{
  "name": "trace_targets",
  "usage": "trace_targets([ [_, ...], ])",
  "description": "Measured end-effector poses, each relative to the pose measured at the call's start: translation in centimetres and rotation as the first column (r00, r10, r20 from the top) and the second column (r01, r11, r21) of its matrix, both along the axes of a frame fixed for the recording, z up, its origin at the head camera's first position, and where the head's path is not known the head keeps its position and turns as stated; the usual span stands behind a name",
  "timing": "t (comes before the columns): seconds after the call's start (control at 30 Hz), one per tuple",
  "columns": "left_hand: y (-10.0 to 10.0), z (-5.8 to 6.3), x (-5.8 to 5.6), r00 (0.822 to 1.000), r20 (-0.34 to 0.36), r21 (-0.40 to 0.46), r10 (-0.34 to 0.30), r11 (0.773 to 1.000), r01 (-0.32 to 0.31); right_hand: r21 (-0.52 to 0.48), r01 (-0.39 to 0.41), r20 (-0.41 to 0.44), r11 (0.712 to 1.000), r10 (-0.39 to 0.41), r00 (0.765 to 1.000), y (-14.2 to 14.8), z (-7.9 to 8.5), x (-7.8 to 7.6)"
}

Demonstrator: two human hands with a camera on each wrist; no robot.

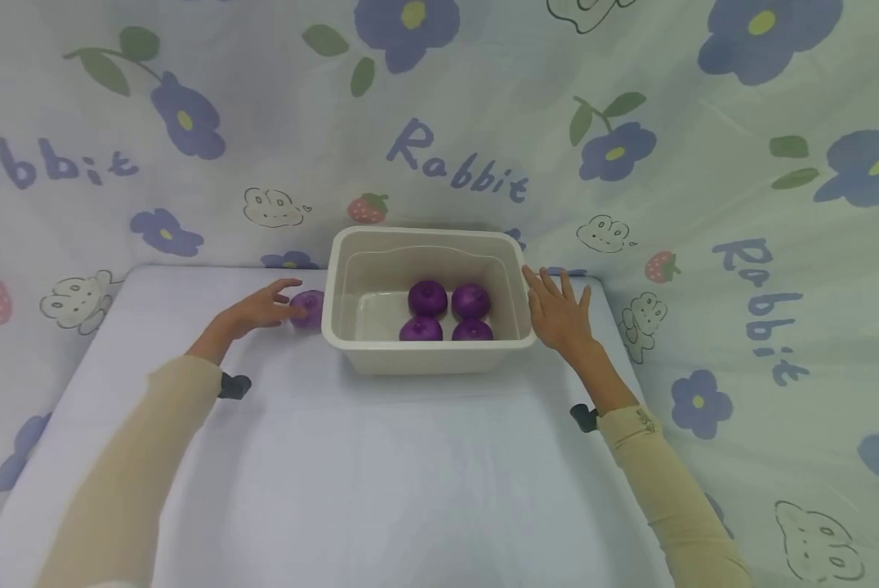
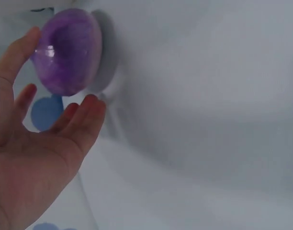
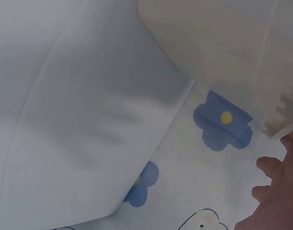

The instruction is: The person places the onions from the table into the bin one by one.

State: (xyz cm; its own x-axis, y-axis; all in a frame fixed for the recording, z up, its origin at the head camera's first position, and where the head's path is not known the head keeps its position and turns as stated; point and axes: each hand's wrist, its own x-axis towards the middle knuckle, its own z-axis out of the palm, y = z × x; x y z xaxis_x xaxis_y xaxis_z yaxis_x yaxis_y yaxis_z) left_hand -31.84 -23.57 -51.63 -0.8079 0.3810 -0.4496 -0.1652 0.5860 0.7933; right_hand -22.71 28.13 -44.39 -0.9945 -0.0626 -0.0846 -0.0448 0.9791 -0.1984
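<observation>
A purple onion [image 1: 310,307] sits on the white table, close against the left side of a white plastic bin [image 1: 425,358]. My left hand [image 1: 261,310] is beside it; in the left wrist view the tip of one digit touches the onion [image 2: 67,52], while the other fingers of the left hand [image 2: 46,158] are apart from it, loosely bent. Several more purple onions [image 1: 428,299] lie inside the bin, toward its right half. At the bin's right rim, my right hand [image 1: 560,317] rests with fingers spread. Only part of the right hand [image 3: 276,191] shows in the right wrist view.
The bin stands near the back edge of the white table [image 1: 410,474]. Behind and beside the table hangs a patterned curtain [image 1: 469,98] with flowers, rabbits and lettering. A dark wrist device [image 1: 585,417] is by the right wrist, another [image 1: 234,385] by the left.
</observation>
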Motion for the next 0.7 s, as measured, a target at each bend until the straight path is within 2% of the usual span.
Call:
trace_targets([
  [0.17,0.5,-1.0,-0.3,1.000,0.007,-0.009,0.029,1.000,-0.029,-0.006,-0.003,0.009,1.000,0.003,1.000,0.1,0.0,-0.1],
  [0.3,0.7,-1.3,-0.6,0.999,-0.001,-0.018,0.044,0.999,-0.044,-0.013,-0.003,0.009,1.000,0.003,1.000,0.1,0.0,-0.1],
  [0.7,1.4,-0.7,-0.6,0.999,-0.044,-0.036,-0.003,0.999,0.001,-0.011,0.002,0.003,1.000,-0.002,1.000,0.0,0.0,0.0],
])
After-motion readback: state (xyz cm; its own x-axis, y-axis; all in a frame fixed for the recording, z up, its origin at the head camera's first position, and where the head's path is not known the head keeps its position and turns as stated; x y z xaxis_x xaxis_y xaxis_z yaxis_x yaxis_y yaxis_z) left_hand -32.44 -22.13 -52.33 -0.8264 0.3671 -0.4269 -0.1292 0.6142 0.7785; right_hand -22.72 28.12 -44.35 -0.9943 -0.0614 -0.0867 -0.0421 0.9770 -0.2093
